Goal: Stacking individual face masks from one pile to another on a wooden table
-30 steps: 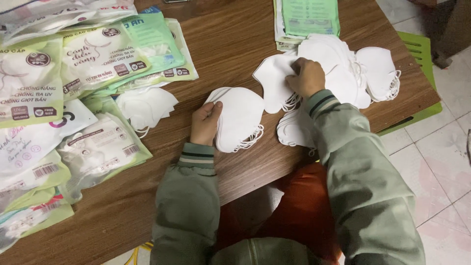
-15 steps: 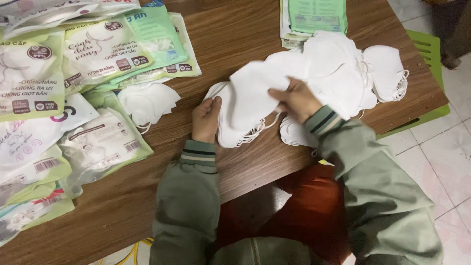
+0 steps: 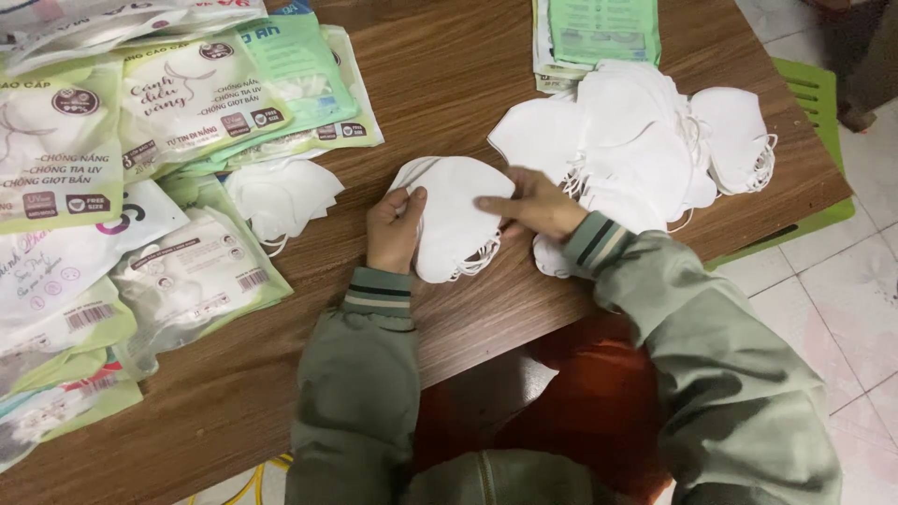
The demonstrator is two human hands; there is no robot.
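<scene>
The small stack of white masks (image 3: pixel 454 220) lies on the counter (image 3: pixel 449 84) directly between my hands, its long axis running away from me. My left hand (image 3: pixel 395 229) pinches the stack's left edge, fingers closed on it. My right hand (image 3: pixel 531 203) rests half-open on the right edge, fingers extended. The loose mask pile (image 3: pixel 636 140) lies just beyond my right hand, which is nearer to it.
</scene>
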